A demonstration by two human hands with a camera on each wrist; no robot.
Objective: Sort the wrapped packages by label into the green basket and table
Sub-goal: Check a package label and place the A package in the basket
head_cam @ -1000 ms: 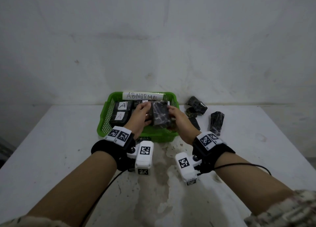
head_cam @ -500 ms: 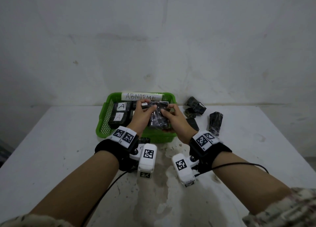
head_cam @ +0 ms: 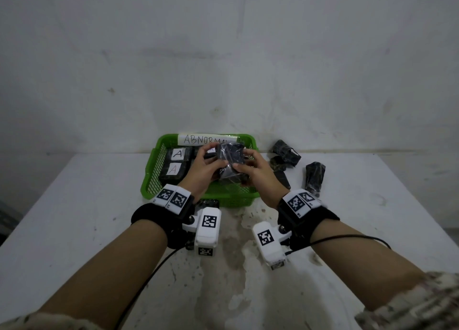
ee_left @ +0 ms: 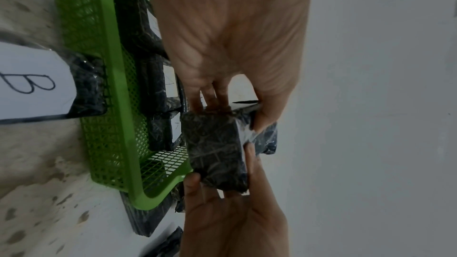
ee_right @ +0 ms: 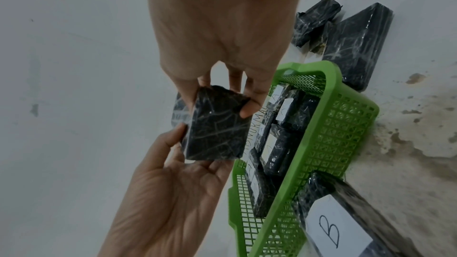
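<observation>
Both hands hold one black wrapped package [head_cam: 229, 162] up over the green basket [head_cam: 149, 180]. My left hand [head_cam: 206, 162] grips its left end, thumb on top. My right hand [head_cam: 252, 167] pinches its right end. In the left wrist view the package [ee_left: 217, 153] sits between the left fingers [ee_left: 212, 103] and the right hand [ee_left: 235, 212]. The right wrist view shows the package [ee_right: 215, 124] the same way, and none of the faces in view carries a letter. Packages marked A [head_cam: 177, 154] lie in the basket, which bears an ABNORMAL sign [head_cam: 206, 139].
A package marked B [ee_right: 331, 230] lies on the table against the basket's front wall, under my left wrist. Several unsorted black packages [head_cam: 285, 152] [head_cam: 315, 178] lie to the right of the basket. A wall stands close behind it.
The two hands have turned the package over between them above the basket, from upright to flat to tilted up again. The hands have stayed over the same spot.
</observation>
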